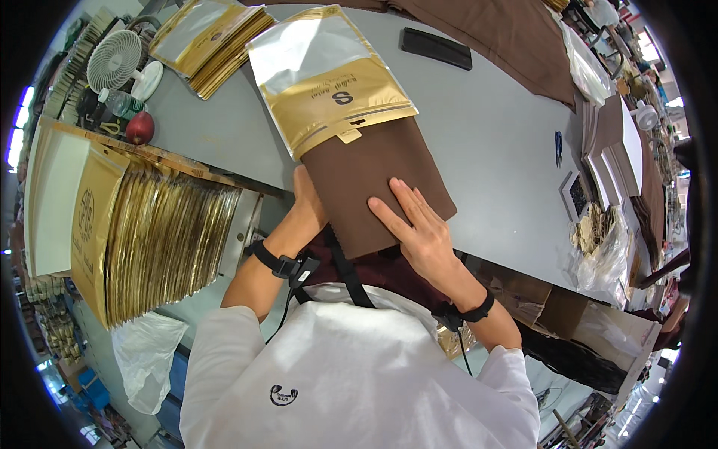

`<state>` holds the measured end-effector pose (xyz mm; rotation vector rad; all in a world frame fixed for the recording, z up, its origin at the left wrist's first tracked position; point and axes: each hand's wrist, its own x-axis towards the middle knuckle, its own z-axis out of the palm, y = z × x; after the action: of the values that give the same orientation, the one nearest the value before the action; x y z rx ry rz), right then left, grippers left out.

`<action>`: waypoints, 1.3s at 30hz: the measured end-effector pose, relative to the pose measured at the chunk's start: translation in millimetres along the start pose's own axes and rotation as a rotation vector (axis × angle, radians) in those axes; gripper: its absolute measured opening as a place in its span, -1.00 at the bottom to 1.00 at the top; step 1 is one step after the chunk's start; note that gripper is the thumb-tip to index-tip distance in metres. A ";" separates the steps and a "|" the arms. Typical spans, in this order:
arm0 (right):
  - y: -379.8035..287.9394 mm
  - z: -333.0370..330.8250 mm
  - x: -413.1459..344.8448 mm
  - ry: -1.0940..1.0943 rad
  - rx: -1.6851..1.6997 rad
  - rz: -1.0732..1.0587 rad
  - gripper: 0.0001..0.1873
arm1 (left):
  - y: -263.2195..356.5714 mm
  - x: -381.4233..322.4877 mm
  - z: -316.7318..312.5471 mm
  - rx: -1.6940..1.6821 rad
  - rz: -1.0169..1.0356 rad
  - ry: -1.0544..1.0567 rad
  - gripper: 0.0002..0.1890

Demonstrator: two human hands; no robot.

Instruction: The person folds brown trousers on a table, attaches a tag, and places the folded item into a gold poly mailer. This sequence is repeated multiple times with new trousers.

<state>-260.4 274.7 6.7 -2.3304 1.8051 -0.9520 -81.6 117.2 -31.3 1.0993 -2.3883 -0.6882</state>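
Observation:
A folded dark-brown cloth piece (359, 179) spans both my hands over the table's near edge. Its far end lies inside a gold-and-clear zip bag (331, 73), with a small pale tag (349, 136) at the bag's mouth. My left hand (309, 193) holds the cloth at its left side, most of its fingers hidden beneath. On top of the cloth, near its lower right edge, my right hand (418, 224) lies palm down with fingers spread. The bag bears printed writing.
Gold bags (224, 50) are stacked at the back left; many more stand in a box (162, 241) beside the table (493, 168). A black case (436, 48), a blue pen (558, 149), white boards (617, 151) and brown cloth (505, 50) lie around. A fan (115, 60) stands far left.

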 end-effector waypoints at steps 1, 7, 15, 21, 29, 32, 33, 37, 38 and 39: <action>1.3 4.8 2.8 0.005 0.006 0.015 -0.25 | 1.8 -1.0 1.2 0.001 0.025 0.005 -0.72; 36.5 49.6 32.0 -0.254 -0.023 0.307 -0.62 | 48.1 -52.0 14.7 0.315 0.247 -0.114 -0.71; -19.5 -20.1 -30.8 -0.283 0.346 0.079 -0.64 | 23.6 -109.7 0.3 -0.237 0.253 0.153 -0.83; -17.6 -36.6 -73.7 -0.047 0.299 0.844 -0.59 | 8.5 -142.8 4.7 -0.843 -0.302 -0.487 -0.75; -8.3 0.1 -49.7 -0.169 0.897 1.162 -0.60 | 15.4 -110.7 18.8 -1.148 -0.622 0.042 -0.77; -16.0 14.7 -42.3 -0.253 1.114 1.165 -0.61 | 9.6 -108.0 10.4 -1.096 -0.689 0.105 -0.72; -18.7 20.2 -40.5 -0.277 1.162 1.182 -0.60 | 9.8 -110.4 8.6 -1.118 -0.705 0.060 -0.70; -33.8 42.9 -33.2 -0.305 1.163 1.074 -0.62 | 21.7 -124.8 10.3 -1.068 -0.585 -0.213 -0.69; -37.1 46.8 -31.5 -0.295 1.179 1.048 -0.62 | 26.4 -127.0 12.7 -1.045 -0.604 -0.177 -0.72; -39.4 49.9 -29.5 -0.288 1.163 1.026 -0.63 | 30.9 -129.0 14.6 -1.033 -0.603 -0.148 -0.75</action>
<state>-206.0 297.4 -31.2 -0.6644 1.3627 -0.9494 -30.2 239.5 -45.9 1.2346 -1.3447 -1.9431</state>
